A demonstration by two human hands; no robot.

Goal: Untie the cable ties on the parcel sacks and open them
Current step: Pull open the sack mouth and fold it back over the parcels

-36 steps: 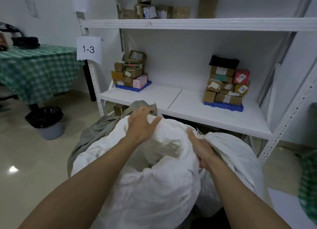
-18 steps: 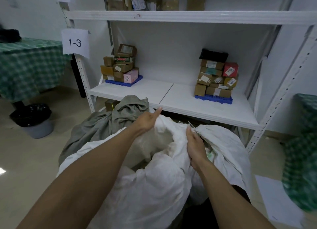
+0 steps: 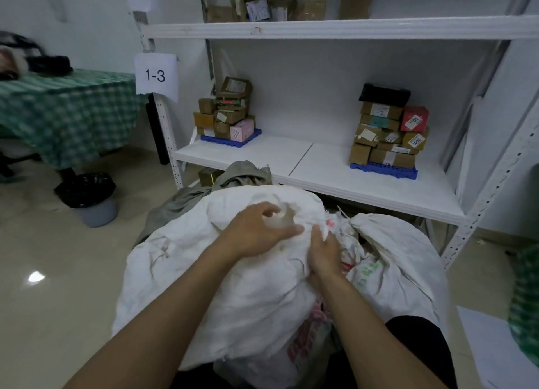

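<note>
1. Watching from the head camera: half a second ago the near white woven sack [image 3: 233, 286] gaped, with my left hand [image 3: 256, 231] hooking its far rim. Now that mouth is folded shut under the left palm. The hand lies flat on the cloth, fingers spread and blurred by motion; I see nothing pinched in it, so I log it as open.
2. The right hand [image 3: 325, 253] has shifted from the sack's rim down to the seam between the two sacks, fingers curled into the bunched white fabric. It reads as closed on the cloth of the near sack, though the fingertips are buried.
3. Judgement: the first sack looks opened already, and attention is moving right to the second white sack [image 3: 402, 260], which touches the first.
4. Hidden or unclear: I cannot find a cable tie anywhere. The frayed neck [image 3: 345, 228] of the second sack is a tangle of strips, so I cannot tell whether it is tied.
5. The grey sack [image 3: 186, 202] behind is mostly covered. The sacks' bases are out of sight.
</note>
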